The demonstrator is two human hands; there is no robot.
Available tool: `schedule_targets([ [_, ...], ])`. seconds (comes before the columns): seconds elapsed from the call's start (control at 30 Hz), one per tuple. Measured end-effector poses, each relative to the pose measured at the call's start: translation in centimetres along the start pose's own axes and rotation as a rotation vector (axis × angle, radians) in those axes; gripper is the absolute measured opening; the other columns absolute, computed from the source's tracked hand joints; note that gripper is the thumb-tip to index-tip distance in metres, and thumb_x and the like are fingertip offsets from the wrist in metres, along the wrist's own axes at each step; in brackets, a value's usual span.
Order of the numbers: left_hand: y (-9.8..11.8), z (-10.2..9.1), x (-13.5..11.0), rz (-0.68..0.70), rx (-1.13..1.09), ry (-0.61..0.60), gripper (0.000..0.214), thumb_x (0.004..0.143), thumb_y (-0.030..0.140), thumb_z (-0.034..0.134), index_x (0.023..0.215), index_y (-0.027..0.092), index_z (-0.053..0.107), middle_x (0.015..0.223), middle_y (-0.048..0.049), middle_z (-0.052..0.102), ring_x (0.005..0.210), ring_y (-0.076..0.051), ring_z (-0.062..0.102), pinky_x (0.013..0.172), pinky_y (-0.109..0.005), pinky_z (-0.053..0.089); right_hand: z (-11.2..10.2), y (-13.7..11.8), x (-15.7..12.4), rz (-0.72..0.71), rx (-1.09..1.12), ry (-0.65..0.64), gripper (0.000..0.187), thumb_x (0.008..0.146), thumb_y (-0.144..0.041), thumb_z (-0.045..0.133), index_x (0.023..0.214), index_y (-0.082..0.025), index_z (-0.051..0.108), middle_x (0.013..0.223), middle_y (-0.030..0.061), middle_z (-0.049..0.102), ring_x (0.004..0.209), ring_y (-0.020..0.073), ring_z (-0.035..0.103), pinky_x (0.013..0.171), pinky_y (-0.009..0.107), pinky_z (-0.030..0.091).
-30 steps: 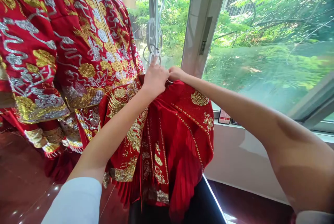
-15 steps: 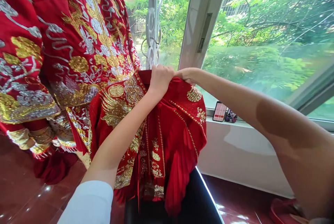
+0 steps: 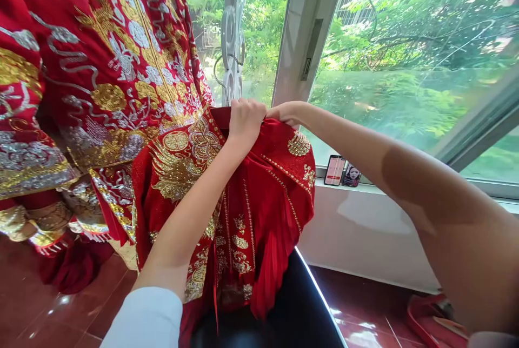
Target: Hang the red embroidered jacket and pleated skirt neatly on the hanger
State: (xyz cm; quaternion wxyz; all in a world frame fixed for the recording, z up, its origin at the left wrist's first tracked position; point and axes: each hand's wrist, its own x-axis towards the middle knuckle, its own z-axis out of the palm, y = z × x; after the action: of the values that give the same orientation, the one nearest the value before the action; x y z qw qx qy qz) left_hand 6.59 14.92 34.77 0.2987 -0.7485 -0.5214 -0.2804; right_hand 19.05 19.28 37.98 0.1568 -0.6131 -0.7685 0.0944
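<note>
A red jacket (image 3: 172, 167) with gold embroidery hangs in front of me, and a pleated red skirt (image 3: 271, 267) shows below it. My left hand (image 3: 247, 120) is closed over the top of the jacket near its collar. Close beside it, my right hand (image 3: 287, 113) grips the cloth at the shoulder, its fingertips partly hidden by the fabric. A metal hanger hook (image 3: 221, 80) rises behind the collar. Rows of gold beads edge the jacket's open front.
Another red garment (image 3: 109, 61) with silver and gold embroidery hangs at the left. Two phones (image 3: 334, 170) lean on the windowsill (image 3: 368, 188) at the right. Beneath the jacket is a black surface with a bright edge (image 3: 320, 294). A red item (image 3: 430, 318) lies on the floor.
The view has shifted slightly, so most things sit a little further left. Both hands keep their hold on the jacket, which hangs in nearly the same way.
</note>
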Motion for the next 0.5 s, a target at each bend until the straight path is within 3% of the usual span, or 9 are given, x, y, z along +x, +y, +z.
schedule_targets([
  [0.07, -0.1, -0.1, -0.1, 0.004, -0.016, 0.003, 0.039, 0.089, -0.001, 0.032, 0.091, 0.008, 0.069, 0.089, -0.0157, 0.067, 0.09, -0.024, 0.059, 0.076, -0.036, 0.035, -0.7, -0.2, 0.4, 0.007, -0.043, 0.049, 0.019, 0.074, -0.011, 0.056, 0.089, -0.01, 0.068, 0.071, 0.0077, 0.065, 0.076, 0.0208, 0.062, 0.072, 0.032, 0.049],
  [0.17, -0.2, -0.1, -0.2, -0.004, -0.038, 0.036, 0.039, 0.089, 0.0, 0.03, 0.093, 0.007, 0.068, 0.09, -0.0168, 0.067, 0.09, -0.023, 0.059, 0.077, -0.035, 0.034, -0.9, 0.0, 1.1, -0.003, -0.146, 0.372, 0.033, 0.079, -0.011, 0.048, 0.106, -0.01, 0.066, 0.09, 0.0122, 0.068, 0.091, 0.024, 0.061, 0.079, 0.034, 0.048],
  [0.2, -0.2, 0.0, -0.3, -0.009, -0.043, 0.044, 0.039, 0.089, 0.0, 0.03, 0.093, 0.007, 0.068, 0.091, -0.0166, 0.067, 0.089, -0.023, 0.059, 0.077, -0.035, 0.034, -0.7, 0.3, 1.2, -0.005, -0.176, 0.422, 0.034, 0.081, -0.014, 0.046, 0.108, -0.009, 0.066, 0.091, 0.0122, 0.068, 0.091, 0.0228, 0.061, 0.079, 0.032, 0.048],
  [0.23, -0.2, 0.1, -0.3, -0.011, -0.048, 0.048, 0.038, 0.089, 0.0, 0.031, 0.092, 0.007, 0.068, 0.09, -0.0163, 0.067, 0.089, -0.023, 0.059, 0.077, -0.035, 0.034, -0.4, 0.8, 1.1, -0.008, -0.196, 0.41, 0.033, 0.082, -0.018, 0.046, 0.104, -0.008, 0.068, 0.088, 0.0109, 0.069, 0.086, 0.0206, 0.061, 0.076, 0.03, 0.049],
  [0.3, -0.1, 0.2, -0.3, -0.011, -0.055, 0.046, 0.037, 0.088, -0.001, 0.033, 0.089, 0.008, 0.068, 0.088, -0.0154, 0.067, 0.089, -0.023, 0.058, 0.078, -0.035, 0.034, 0.1, 1.9, 0.7, -0.002, -0.181, 0.203, 0.028, 0.081, -0.025, 0.051, 0.089, -0.008, 0.071, 0.072, 0.0058, 0.067, 0.073, 0.0161, 0.06, 0.068, 0.025, 0.049],
  [0.4, -0.2, 0.2, -0.3, 0.017, -0.062, 0.049, 0.037, 0.086, -0.002, 0.033, 0.087, 0.009, 0.069, 0.085, -0.014, 0.066, 0.088, -0.023, 0.057, 0.078, -0.036, 0.035, -0.3, 3.3, -0.2, 0.035, -0.11, -0.034, 0.013, 0.073, -0.012, 0.059, 0.079, -0.011, 0.071, 0.06, 0.0003, 0.063, 0.066, 0.014, 0.059, 0.066, 0.024, 0.049],
  [0.47, -0.4, 0.1, -0.3, 0.044, -0.071, 0.049, 0.039, 0.084, -0.003, 0.032, 0.088, 0.01, 0.069, 0.084, -0.0138, 0.066, 0.088, -0.023, 0.057, 0.078, -0.037, 0.035, -1.3, 3.6, -0.4, 0.064, -0.09, -0.031, 0.022, 0.071, -0.003, 0.055, 0.085, -0.011, 0.071, 0.066, 0.002, 0.065, 0.072, 0.0152, 0.06, 0.071, 0.027, 0.049],
  [0.5, -0.5, 0.1, -0.3, 0.053, -0.08, 0.053, 0.039, 0.084, -0.002, 0.032, 0.089, 0.011, 0.069, 0.085, -0.014, 0.066, 0.088, -0.023, 0.057, 0.079, -0.037, 0.036, -1.7, 3.5, -0.3, 0.06, -0.081, 0.067, 0.028, 0.073, -0.002, 0.052, 0.091, -0.011, 0.07, 0.072, 0.0035, 0.066, 0.078, 0.016, 0.06, 0.075, 0.028, 0.049],
])
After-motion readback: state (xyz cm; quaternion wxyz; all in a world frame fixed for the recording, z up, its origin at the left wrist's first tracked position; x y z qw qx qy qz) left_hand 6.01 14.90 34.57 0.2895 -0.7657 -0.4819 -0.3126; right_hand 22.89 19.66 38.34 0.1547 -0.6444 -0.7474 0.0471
